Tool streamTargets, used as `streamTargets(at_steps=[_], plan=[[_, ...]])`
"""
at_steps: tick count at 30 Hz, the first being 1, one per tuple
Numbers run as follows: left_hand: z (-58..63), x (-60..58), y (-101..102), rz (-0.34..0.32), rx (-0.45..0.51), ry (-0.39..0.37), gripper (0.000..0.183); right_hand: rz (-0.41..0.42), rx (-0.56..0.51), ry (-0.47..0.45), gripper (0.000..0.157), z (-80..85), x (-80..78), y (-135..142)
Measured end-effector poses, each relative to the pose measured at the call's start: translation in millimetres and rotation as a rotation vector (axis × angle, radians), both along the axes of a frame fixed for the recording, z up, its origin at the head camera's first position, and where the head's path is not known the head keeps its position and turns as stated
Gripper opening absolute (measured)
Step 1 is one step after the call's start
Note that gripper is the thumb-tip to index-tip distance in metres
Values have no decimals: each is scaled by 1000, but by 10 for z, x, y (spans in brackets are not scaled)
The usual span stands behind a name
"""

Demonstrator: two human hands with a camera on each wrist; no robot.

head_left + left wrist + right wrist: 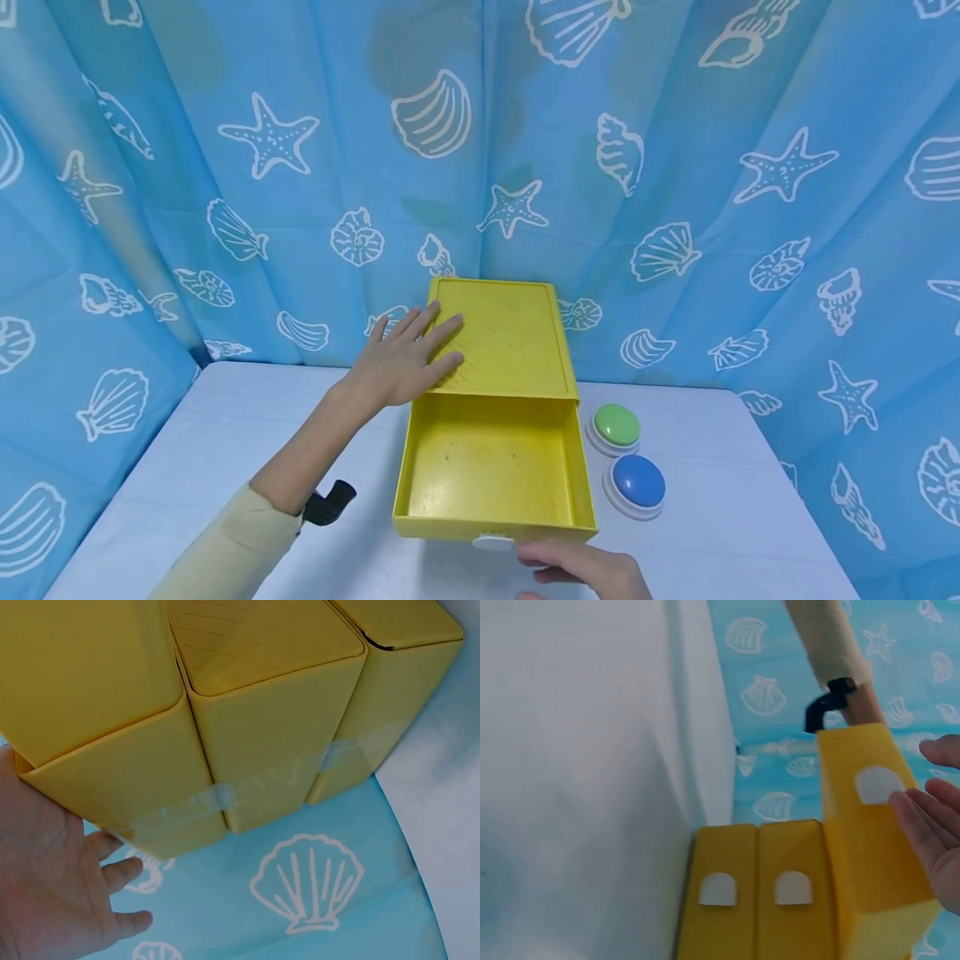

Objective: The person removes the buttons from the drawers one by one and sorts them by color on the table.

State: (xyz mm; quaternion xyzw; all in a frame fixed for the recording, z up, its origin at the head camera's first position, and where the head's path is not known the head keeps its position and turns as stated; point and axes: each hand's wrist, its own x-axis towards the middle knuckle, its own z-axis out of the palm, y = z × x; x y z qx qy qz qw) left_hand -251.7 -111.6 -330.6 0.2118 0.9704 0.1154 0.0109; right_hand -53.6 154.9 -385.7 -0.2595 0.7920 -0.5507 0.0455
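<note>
A yellow drawer cabinet [513, 337] stands at the back of the table, its top drawer [495, 467] pulled far out toward me with the bare yellow floor showing. My left hand [397, 358] rests on the cabinet top's left edge, fingers spread and straight. In the left wrist view that palm [52, 877] lies beside the stacked yellow drawer casings [270, 742]. At the drawer's front, my right hand [592, 567] is close to the white pull tab [492, 542]. The right wrist view shows its fairly straight fingers [919, 829], one fingertip at the tab's edge, thumb apart.
Right of the cabinet sit a green push button [617, 424] and a blue push button [639, 481] on white bases. Two lower drawers [793, 922] with white tabs are pushed in. Behind the white table [720, 517] hangs a blue shell-patterned curtain [322, 75].
</note>
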Motion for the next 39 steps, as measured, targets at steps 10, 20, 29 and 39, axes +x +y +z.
streamTargets(at_steps=[10,20,29,39], plan=[[17,15,-9,-6,-5,-3,64,-229,107,106,28,-81,37,-150],[2,6,-14,-9,0,-1,64,-297,81,148,25,-138,37,-226],[-12,-2,-22,-10,12,4,64,-412,93,160,23,-177,28,-338],[-13,-5,-12,0,13,-1,64,-542,49,324,32,-228,-105,-440]])
